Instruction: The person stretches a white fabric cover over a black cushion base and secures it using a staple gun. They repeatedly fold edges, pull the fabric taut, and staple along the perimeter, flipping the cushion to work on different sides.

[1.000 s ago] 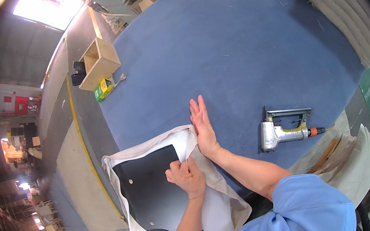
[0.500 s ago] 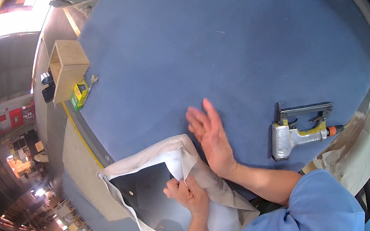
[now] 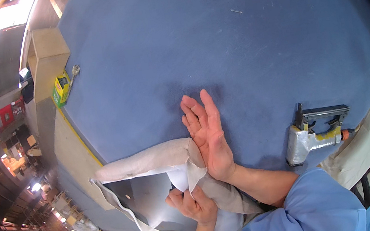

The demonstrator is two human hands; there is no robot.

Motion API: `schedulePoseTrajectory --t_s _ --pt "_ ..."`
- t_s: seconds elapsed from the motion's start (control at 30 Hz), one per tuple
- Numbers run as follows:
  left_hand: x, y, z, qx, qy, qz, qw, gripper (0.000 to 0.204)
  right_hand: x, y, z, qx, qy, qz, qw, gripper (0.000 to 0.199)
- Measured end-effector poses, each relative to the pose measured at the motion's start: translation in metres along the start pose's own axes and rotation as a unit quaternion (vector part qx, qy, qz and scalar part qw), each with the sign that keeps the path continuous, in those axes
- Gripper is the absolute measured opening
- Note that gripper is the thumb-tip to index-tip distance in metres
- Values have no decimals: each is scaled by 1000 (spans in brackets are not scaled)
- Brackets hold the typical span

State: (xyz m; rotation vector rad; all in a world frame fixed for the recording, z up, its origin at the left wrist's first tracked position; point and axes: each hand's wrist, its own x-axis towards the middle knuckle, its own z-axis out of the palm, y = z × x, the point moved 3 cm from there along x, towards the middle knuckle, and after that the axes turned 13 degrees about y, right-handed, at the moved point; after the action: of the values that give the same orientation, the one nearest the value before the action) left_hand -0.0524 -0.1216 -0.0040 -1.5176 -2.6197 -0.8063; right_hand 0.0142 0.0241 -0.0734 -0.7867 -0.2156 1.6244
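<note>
Already the grey cloth (image 3: 153, 159) is partly folded over the dark panel (image 3: 147, 200) at the blue table's (image 3: 231, 39) near edge; left hand (image 3: 194, 204) pinches its flap, right hand (image 3: 209, 138) presses flat, fingers spread. One corner wrapped, the rest loose; staple gun (image 3: 311, 136) lies untouched nearby.

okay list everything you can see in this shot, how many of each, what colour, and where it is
work table: one, blue top, fills most of the view
fabric cover: one, off-white, table's near-left edge, folded over a panel
dark panel: one, black, inside the cover
staple gun: one, silver with yellow tape, right of the hands
small box: one, green and yellow, table's left edge
wooden box: one, tan, beyond the left edge
left hand: gripping the cover's edge
right hand: flat, open, against the fold
</note>
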Motion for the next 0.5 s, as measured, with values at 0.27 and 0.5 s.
schedulePoseTrajectory --t_s 0.27,0.5 --pt "0 5 3 -4 56 18 998 19 -38 -12 -7 -65 -57 24 996 104" --pt "-3 5 4 -15 94 47 994 28 -112 -38 -33 -265 -121 7 957 94"
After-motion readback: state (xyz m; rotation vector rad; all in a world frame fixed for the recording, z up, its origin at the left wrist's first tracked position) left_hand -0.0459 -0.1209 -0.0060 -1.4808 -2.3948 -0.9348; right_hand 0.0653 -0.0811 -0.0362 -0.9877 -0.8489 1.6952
